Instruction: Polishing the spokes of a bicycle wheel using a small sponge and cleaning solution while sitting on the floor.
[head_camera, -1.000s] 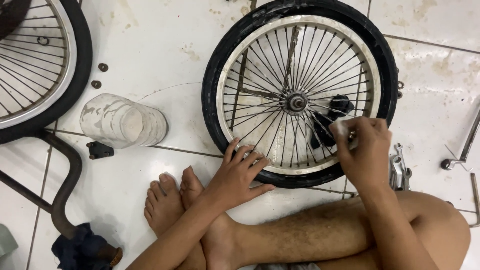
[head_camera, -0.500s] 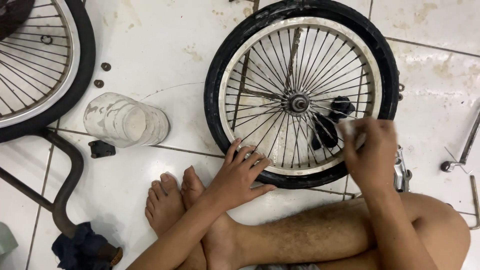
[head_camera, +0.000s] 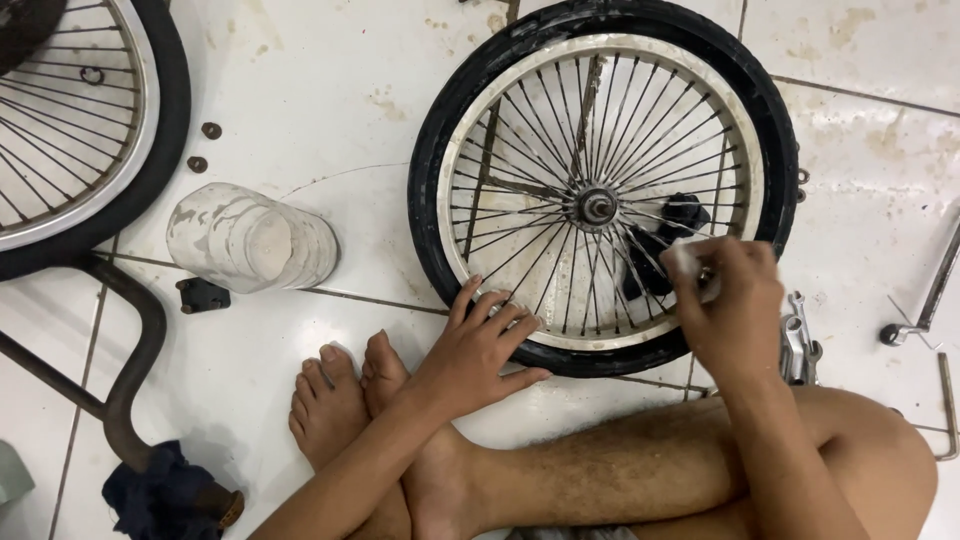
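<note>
A small bicycle wheel (head_camera: 770, 140) with a black tyre, silver rim and thin spokes lies flat on the white tiled floor. My left hand (head_camera: 480, 345) rests open on its near rim and tyre, fingers spread. My right hand (head_camera: 730, 305) hovers over the spokes at the lower right, pinched on a small pale object (head_camera: 690, 262) that I cannot identify. A black part (head_camera: 665, 245) lies under the spokes beside the hub (head_camera: 597, 207). My bare feet (head_camera: 345, 400) and crossed legs sit just in front of the wheel.
A second wheel (head_camera: 150, 170) and a black frame tube (head_camera: 140, 360) lie at the left. A dusty clear jar (head_camera: 250, 240) lies on its side, with a small black block (head_camera: 202, 295), washers (head_camera: 205, 145), spanners (head_camera: 797, 345) and a metal rod (head_camera: 935, 290) about.
My right hand has shifted very slightly over the spokes. The left hand stays on the rim. The view has drifted a little.
</note>
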